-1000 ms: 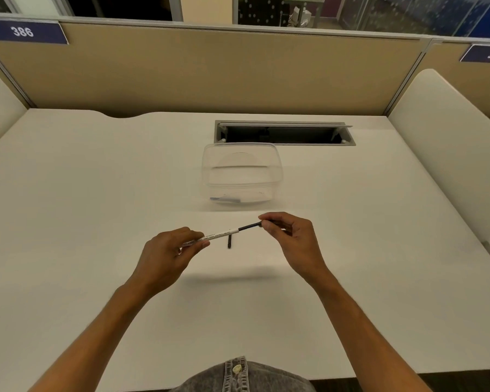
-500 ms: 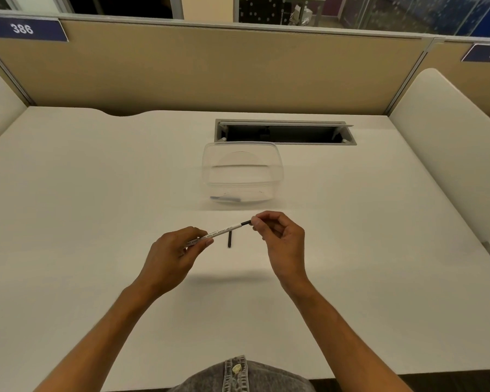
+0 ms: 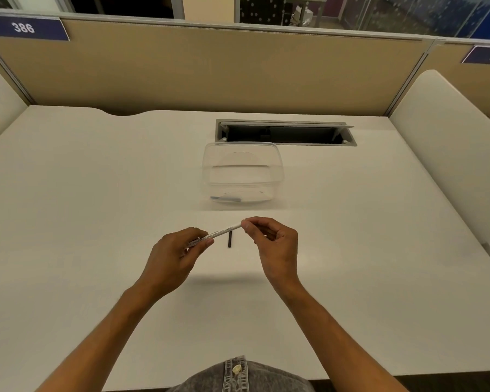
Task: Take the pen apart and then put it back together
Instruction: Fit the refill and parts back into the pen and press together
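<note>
While the white desk (image 3: pixel 96 210) fills most of the view, a clear plastic container (image 3: pixel 242 172) stands on it at about 12 o'clock from the hands, just in front of a recessed cable slot (image 3: pixel 285 132). The left hand (image 3: pixel 176 257) is closed around the lower end of the pen barrel (image 3: pixel 218 232), thumb and fingers clamped on it. The barrel (white, with a line of fine print too small to read) slants up toward 2 o'clock. The right hand (image 3: pixel 275 244) pinches the barrel's upper end between thumb and fingertips, so the tip is hidden there. Below the raised barrel, between the two hands, a small dark pen part (image 3: pixel 229 239) lies on the desk, pointing roughly 12 to 6.
</note>
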{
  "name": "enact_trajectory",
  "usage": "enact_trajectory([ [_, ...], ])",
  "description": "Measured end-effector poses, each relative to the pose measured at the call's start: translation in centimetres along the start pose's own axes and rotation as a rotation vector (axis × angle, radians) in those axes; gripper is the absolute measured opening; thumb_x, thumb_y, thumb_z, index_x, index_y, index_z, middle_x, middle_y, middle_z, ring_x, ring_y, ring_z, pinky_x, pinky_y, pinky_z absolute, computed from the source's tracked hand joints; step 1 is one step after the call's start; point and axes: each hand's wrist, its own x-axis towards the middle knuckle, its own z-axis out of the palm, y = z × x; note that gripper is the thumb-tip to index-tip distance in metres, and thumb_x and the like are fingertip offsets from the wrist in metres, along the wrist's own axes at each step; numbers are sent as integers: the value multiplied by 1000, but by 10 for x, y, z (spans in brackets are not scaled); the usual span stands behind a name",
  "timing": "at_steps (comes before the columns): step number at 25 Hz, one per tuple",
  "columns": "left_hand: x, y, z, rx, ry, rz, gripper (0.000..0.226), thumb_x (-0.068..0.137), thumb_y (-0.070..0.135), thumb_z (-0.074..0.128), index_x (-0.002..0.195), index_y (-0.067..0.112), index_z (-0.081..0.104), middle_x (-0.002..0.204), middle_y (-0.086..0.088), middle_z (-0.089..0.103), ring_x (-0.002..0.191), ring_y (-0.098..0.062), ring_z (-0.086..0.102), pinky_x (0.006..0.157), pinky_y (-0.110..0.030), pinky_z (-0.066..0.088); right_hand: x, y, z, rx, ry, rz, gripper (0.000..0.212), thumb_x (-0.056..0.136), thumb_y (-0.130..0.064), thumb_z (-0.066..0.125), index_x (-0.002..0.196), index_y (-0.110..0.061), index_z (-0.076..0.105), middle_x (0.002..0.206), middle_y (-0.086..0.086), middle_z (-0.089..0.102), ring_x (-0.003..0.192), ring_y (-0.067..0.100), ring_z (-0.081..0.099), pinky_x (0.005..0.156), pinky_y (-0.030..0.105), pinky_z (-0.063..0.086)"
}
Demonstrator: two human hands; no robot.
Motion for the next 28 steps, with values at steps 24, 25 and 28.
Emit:
enact_trajectory([
  [24, -7, -7, 3, -312, 72, -143, 12, 92, 26, 61, 96, 24, 72, 60, -1, 60, 51, -10, 47, 52, -23, 37, 21, 83, 30, -1173, -107, -126, 23, 90, -39, 56, 86, -17, 64, 83, -2, 67, 78, 20, 61, 59, 29, 39],
  [25, -7, -8, 2, -301, 72, -138, 12, 92, 23, 61, 97, 24, 72, 58, 2, 59, 50, -8, 46, 51, -15, 33, 21, 83, 29, -1179, -113, -124, 23, 91, -38, 56, 86, -17, 64, 83, -2, 68, 77, 20, 61, 59, 29, 39],
  [28, -8, -9, 0, -280, 66, -147, 12, 92, 21, 61, 97, 22, 72, 56, 13, 59, 49, -7, 45, 50, -9, 32, 20, 77, 25, -1079, -81, -64, 19, 89, -38, 58, 84, -21, 65, 80, -7, 70, 74, 16, 63, 57, 26, 36],
])
